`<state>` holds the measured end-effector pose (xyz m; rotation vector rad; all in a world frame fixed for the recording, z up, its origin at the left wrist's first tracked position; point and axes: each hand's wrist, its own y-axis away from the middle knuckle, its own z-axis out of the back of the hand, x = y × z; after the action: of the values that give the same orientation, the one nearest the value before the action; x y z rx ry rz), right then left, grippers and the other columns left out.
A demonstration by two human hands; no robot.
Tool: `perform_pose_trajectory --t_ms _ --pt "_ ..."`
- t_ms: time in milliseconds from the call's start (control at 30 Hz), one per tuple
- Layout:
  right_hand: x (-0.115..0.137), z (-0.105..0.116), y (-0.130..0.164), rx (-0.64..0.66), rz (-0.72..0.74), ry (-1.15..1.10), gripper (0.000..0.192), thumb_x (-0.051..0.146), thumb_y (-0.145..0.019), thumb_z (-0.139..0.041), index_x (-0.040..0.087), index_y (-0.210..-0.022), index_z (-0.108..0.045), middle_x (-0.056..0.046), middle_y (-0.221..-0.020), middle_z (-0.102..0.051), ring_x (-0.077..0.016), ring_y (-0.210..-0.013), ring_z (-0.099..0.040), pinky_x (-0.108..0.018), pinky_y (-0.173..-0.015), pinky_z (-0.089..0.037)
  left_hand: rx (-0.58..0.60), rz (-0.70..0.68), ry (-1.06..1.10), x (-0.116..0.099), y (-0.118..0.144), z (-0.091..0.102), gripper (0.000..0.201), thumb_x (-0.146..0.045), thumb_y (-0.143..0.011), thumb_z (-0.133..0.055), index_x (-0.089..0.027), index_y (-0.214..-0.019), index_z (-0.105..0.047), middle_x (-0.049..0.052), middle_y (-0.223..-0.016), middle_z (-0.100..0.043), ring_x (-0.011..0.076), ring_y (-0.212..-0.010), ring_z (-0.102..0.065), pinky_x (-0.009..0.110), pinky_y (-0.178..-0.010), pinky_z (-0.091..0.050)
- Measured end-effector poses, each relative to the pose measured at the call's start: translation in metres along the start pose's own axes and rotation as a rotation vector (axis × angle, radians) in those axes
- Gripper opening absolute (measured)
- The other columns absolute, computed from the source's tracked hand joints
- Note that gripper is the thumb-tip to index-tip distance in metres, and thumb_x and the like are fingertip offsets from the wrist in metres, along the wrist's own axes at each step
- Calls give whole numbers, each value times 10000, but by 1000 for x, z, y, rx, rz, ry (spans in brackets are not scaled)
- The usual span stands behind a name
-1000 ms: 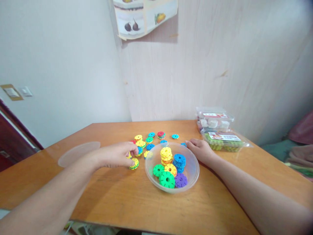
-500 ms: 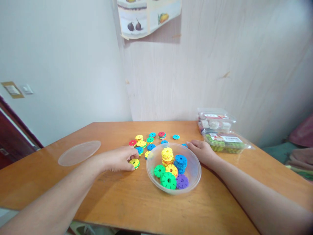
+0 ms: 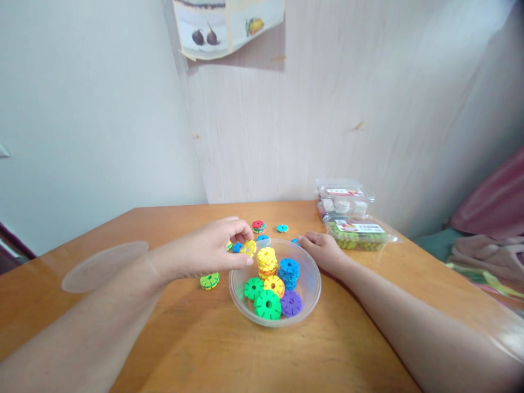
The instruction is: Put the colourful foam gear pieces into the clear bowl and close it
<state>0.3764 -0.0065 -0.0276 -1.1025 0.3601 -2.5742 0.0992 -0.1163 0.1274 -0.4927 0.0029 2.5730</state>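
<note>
Yellow disc (image 3: 248,249) pinched in the left hand (image 3: 213,252) grip above the bowl rim (image 3: 241,305).
Best released low over the yellow stack (image 3: 266,261); right hand (image 3: 321,252) steadies the bowl, its grip unclear.

Labels on plastic boxes (image 3: 352,215), print too small to read

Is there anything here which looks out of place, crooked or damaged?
One thing: the poster on the wall hangs askew, its lower edge curling away. On the table, loose discs lie scattered behind the bowl, and one green disc lies apart beside the left hand.
</note>
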Motion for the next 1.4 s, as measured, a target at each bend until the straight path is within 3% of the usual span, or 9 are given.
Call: perform_pose_trajectory --t_ms 200,400,567,733,833,933,1067,1200,1400 --pt "4 4 2 21 22 -41 422 494 -892 -441 199 -592 -473 21 -559 -466 -136 -583 -463 -272 -519 -278 59 -85 -39 -20 -18 -24 342 -461 -745 -683 -212 -976 -649 47 -999 -639 211 -932 -563 315 -778 -427" --pt "7 6 4 25 23 -56 422 499 -889 -447 204 -586 -452 22 -551 -461 -135 -574 -447 -267 -515 -282 60 -54 29 -14 -20 -27 334 -481 -778 -639 -196 -954 -652 46 -958 -655 204 -907 -587 303 -764 -435" --pt "4 3 2 16 8 -32 425 484 -895 -443 199 -580 -468 18 -553 -471 -136 -571 -469 -267 -514 -283 42 148 100 17 -14 -5 291 -456 -828 -531 -184 -892 -611 22 -819 -634 164 -734 -568 265 -619 -410" --pt "1 1 1 21 -9 -12 437 507 -897 -439 200 -588 -481 18 -545 -466 -142 -570 -480 -271 -506 -274 126 311 -60 69 0 15 239 -405 -744 -536 -183 -798 -607 10 -769 -627 168 -711 -545 256 -587 -358" --pt "3 1 2 34 -24 -22 443 517 -897 -438 201 -588 -471 20 -545 -460 -141 -569 -478 -269 -504 -274 189 404 -120 99 12 9 278 -416 -671 -585 -188 -828 -613 2 -767 -621 174 -712 -534 253 -582 -344" --pt "4 2 2 40 -41 -20 444 522 -897 -439 200 -592 -473 20 -547 -463 -143 -571 -481 -271 -507 -277 211 402 -111 120 21 -6 341 -422 -620 -630 -192 -870 -600 -4 -816 -614 170 -739 -528 245 -590 -346" --pt "4 2 2 46 -41 -18 439 520 -893 -447 198 -595 -470 19 -553 -464 -144 -581 -483 -270 -510 -280 210 351 -99 132 26 -24 316 -392 -623 -622 -190 -863 -587 -14 -775 -570 154 -704 -506 245 -583 -338" --pt "6 4 3 46 -35 -32 436 515 -892 -453 196 -594 -470 19 -560 -467 -138 -582 -470 -264 -513 -287 211 416 -95 140 26 -34 295 -378 -631 -601 -190 -857 -582 -14 -743 -572 150 -677 -510 244 -568 -325" --pt "4 3 3 38 -37 -11 449 518 -898 -448 195 -588 -473 21 -547 -466 -136 -568 -477 -267 -505 -272 78 453 -57 134 25 -22 360 -397 -623 -607 -186 -914 -583 14 -819 -631 188 -757 -570 257 -604 -383"
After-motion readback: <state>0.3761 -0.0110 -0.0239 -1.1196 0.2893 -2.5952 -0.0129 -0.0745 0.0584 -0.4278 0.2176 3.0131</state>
